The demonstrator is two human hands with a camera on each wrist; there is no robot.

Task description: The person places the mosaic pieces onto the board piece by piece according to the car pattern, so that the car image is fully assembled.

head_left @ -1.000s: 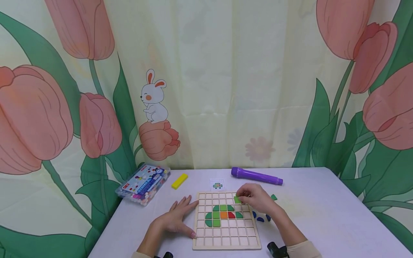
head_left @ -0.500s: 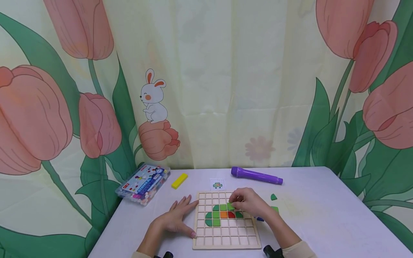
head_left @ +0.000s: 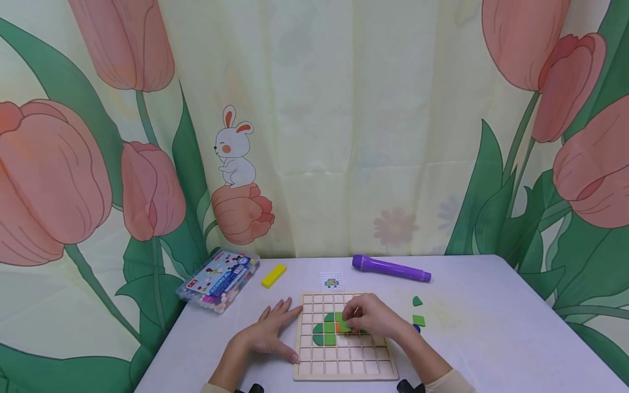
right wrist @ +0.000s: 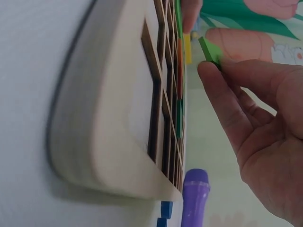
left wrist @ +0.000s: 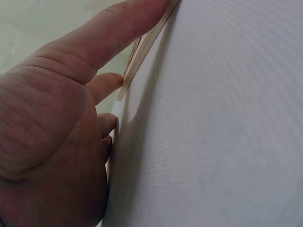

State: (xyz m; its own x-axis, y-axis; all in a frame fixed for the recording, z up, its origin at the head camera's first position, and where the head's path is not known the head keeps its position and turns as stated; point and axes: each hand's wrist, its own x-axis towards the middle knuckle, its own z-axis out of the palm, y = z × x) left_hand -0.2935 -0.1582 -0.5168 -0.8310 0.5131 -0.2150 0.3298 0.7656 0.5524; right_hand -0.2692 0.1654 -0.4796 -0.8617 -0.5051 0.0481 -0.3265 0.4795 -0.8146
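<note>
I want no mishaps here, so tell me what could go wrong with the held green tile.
The right hand pinches the green tile above the board, so it might drop and nudge placed pieces. The left hand touches the board's edge; a push there could shift the board.

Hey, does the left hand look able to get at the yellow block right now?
Probably yes: the left hand merely rests against the board, and nothing visible stands between it and the yellow block.

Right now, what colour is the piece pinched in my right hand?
The piece in your right hand is light green; the right wrist view shows it best.
</note>
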